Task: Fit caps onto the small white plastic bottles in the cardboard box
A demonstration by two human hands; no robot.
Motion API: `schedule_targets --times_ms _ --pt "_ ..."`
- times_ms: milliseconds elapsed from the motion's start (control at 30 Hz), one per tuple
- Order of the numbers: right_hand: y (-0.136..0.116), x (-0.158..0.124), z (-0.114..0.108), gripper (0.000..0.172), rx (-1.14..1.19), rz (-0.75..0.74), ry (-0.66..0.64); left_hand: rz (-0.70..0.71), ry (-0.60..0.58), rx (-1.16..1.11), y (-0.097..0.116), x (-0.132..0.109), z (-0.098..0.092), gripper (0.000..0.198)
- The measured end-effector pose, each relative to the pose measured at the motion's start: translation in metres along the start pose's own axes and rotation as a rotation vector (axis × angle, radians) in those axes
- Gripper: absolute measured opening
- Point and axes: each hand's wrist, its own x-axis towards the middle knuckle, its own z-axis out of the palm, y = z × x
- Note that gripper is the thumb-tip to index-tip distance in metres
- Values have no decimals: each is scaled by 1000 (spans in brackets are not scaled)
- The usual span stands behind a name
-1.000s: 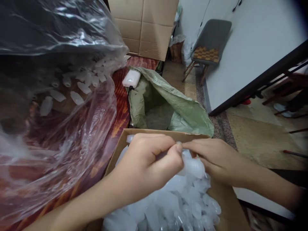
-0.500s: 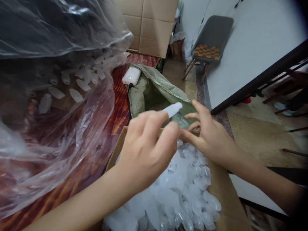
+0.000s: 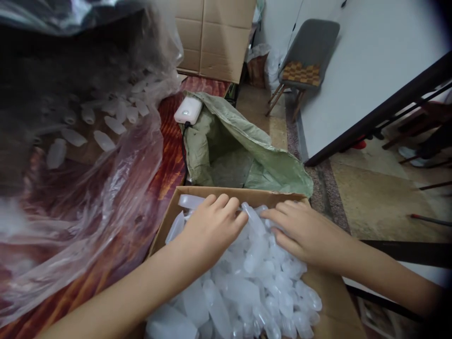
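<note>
A cardboard box [image 3: 243,192] holds a heap of small translucent white plastic bottles [image 3: 240,292] with narrow necks. My left hand [image 3: 215,228] rests over the far left part of the heap, its fingers bent down and their tips hidden, so its grip does not show. One loose bottle [image 3: 254,219] lies just right of its thumb side. Near the box's far right corner, my right hand [image 3: 300,230] touches the heap palm down. Its fingers and thumb are apart, with nothing seen held between them.
Left of the box, a clear plastic bag [image 3: 141,155] with more such bottles lies on a red patterned surface [image 3: 173,141]. Behind the box are an open green sack [image 3: 226,160] and a white device [image 3: 189,110] with a cable. A grey chair [image 3: 309,52] stands farther back.
Both hands have come down into the box. The bottle that stuck out of my left hand above the rim is no longer seen there. The view has shifted slightly.
</note>
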Motion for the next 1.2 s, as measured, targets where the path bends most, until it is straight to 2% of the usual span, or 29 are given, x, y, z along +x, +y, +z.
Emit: schedule_targets --times_ms 100,200,300,367,467,567,633,700,767,833,900,967,1067,1133,1200 --pt "-2 -1 -13 23 307 54 228 -167 120 -233 0 3 -13 6" --pt "-9 -4 -17 14 571 175 464 -398 253 -731 2 6 -28 8" --pt "-20 -4 -16 17 716 156 599 -603 292 -1183 5 6 -36 14" --pt "-27 -3 -15 21 671 89 649 -700 305 -1453 7 7 -38 19" --pt "-32 -2 -20 33 464 -81 735 -873 295 -1829 10 10 -41 20" --pt "-32 -4 -25 44 327 -267 767 -1029 157 -2036 12 11 -43 16" --pt "-32 -6 -27 48 260 -304 746 -969 48 -2035 13 10 -43 18" --pt "-33 -6 -27 48 202 -294 722 -845 26 -1955 13 9 -42 23" --pt "-36 -4 -27 35 184 -236 697 -777 116 -1816 14 7 -41 25" --pt "-40 0 -29 12 246 -109 651 -759 238 -1660 15 6 -42 24" --pt "-43 5 -31 37 385 29 548 -770 293 -1550 15 5 -43 24" --pt "-43 8 -30 51 445 60 529 -807 294 -1486 15 4 -44 25" --pt "-33 9 -24 52 223 -140 664 -861 285 -1427 12 1 -48 29" --pt "-23 8 -17 50 107 -202 570 -876 262 -1401 11 0 -51 31" --pt "-16 8 -13 49 131 -147 445 -880 246 -1358 10 -1 -54 31"
